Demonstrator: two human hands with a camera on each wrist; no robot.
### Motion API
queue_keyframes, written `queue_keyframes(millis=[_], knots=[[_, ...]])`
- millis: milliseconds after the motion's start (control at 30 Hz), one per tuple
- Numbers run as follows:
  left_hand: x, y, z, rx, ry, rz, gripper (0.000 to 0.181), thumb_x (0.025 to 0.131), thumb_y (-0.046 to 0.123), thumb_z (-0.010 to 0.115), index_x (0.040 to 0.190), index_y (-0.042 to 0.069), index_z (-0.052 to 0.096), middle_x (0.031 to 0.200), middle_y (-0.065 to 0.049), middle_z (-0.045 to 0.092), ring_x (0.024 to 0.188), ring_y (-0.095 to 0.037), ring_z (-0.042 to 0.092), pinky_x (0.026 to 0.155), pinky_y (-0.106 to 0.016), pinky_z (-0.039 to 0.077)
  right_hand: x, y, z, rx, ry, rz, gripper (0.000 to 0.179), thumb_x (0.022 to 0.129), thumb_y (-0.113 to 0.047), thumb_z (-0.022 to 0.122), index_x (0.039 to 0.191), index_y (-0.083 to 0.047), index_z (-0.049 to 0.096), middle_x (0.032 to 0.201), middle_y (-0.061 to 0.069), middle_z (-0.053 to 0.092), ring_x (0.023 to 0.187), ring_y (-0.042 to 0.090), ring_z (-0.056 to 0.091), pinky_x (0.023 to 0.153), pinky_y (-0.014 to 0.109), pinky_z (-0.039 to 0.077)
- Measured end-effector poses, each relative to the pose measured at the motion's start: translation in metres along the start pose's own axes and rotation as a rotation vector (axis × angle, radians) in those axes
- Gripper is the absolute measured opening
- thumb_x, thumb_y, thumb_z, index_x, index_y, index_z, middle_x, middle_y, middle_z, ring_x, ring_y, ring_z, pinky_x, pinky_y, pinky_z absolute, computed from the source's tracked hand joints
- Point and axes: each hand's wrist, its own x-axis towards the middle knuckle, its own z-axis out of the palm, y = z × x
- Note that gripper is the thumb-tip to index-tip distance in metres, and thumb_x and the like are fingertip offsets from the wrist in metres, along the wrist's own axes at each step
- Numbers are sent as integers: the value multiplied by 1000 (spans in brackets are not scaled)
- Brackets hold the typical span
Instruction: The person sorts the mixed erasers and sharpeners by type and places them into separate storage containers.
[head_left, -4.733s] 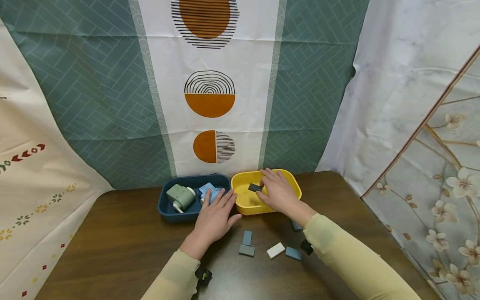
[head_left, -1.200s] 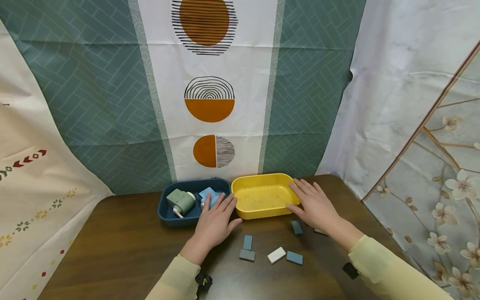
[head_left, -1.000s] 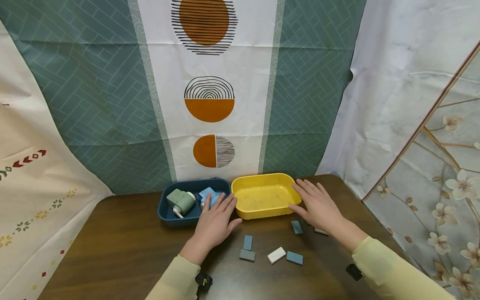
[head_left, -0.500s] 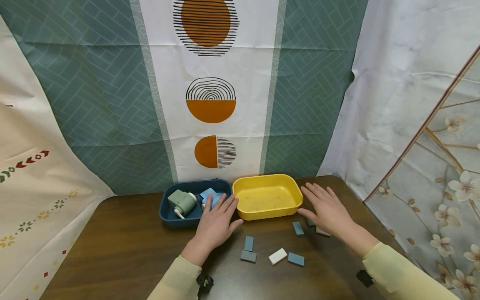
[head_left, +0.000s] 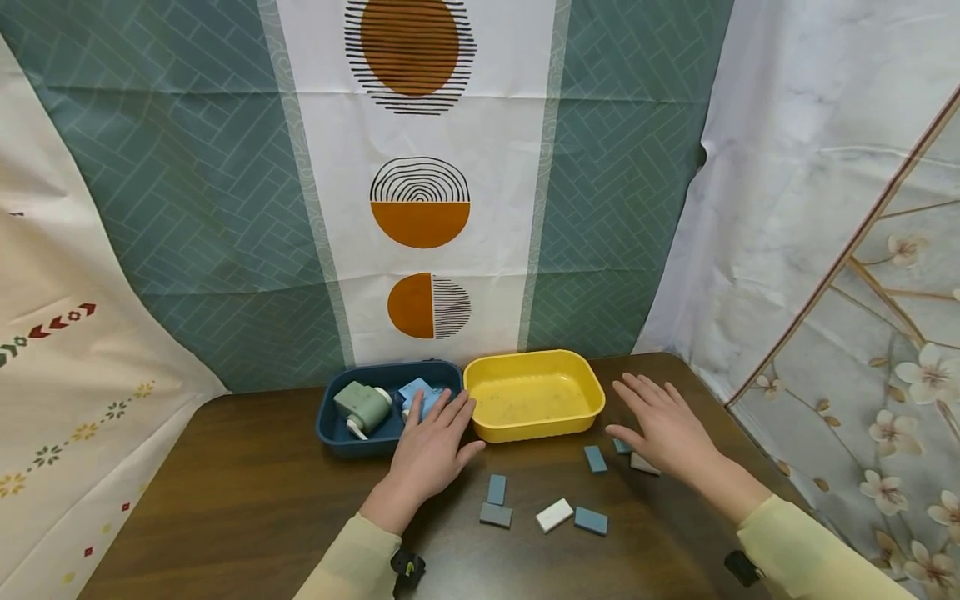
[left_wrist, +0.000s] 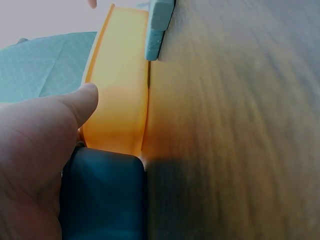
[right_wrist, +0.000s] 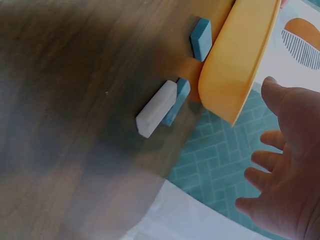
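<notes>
My left hand (head_left: 429, 450) lies with straight, spread fingers over the right end of the dark blue tray (head_left: 352, 447), its fingertips right at the yellow tray (head_left: 536, 432). Inside the blue tray are a green toy-like object with white parts (head_left: 363, 406) and a light blue one (head_left: 420, 392), partly covered by that hand. My right hand (head_left: 667, 429) hovers to the right of the yellow tray, fingers straight and spread, holding nothing. Below it sit a pale rectangular block (right_wrist: 157, 109) and a blue block (right_wrist: 178, 102) side by side, with another blue block (head_left: 596, 458) just left.
Nearer me on the wooden table (head_left: 262, 500) lie more small blocks: a blue one (head_left: 497, 489) against a grey one (head_left: 496, 515), and a white one (head_left: 554, 516) beside another blue one (head_left: 591, 522). Fabric hangings (head_left: 637, 167) stand behind and at both sides.
Earlier my right hand pinched a dark block over the yellow tray; that block is no longer seen. The hand has since moved right, off the tray, uncovering blocks. My left hand has stayed put.
</notes>
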Motion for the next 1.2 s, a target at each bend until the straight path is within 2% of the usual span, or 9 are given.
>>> queue_keyframes(millis=[233, 467, 967, 1200], knots=[[-1, 0, 1, -7, 6, 1, 76, 111, 60, 59, 171, 16, 45, 178, -4, 37, 165, -32, 30, 133, -67, 1, -9, 6, 0, -8, -16, 32, 76, 101, -40, 82, 160, 1, 55, 166, 27, 48, 155, 51, 41, 126, 74, 24], [-1, 0, 1, -18, 18, -3, 75, 110, 58, 62, 171, 16, 45, 178, -4, 37, 165, -32, 30, 133, -67, -1, -13, 12, 1, -13, -10, 32, 75, 102, -42, 80, 158, 2, 56, 165, 28, 49, 154, 52, 42, 125, 75, 25], [-1, -1, 1, 0, 29, 5, 75, 110, 60, 61, 170, 16, 47, 177, -4, 39, 164, -33, 33, 133, -68, 4, -26, 16, 6, -21, -18, 34, 71, 100, -41, 83, 152, 2, 62, 160, 28, 55, 148, 52, 49, 123, 76, 28], [-2, 1, 0, -19, 28, 6, 75, 110, 57, 63, 169, 14, 48, 176, -6, 40, 164, -34, 33, 133, -69, 5, -30, 17, 6, -17, -33, 35, 71, 99, -42, 83, 152, 2, 63, 159, 28, 56, 147, 53, 50, 122, 77, 29]])
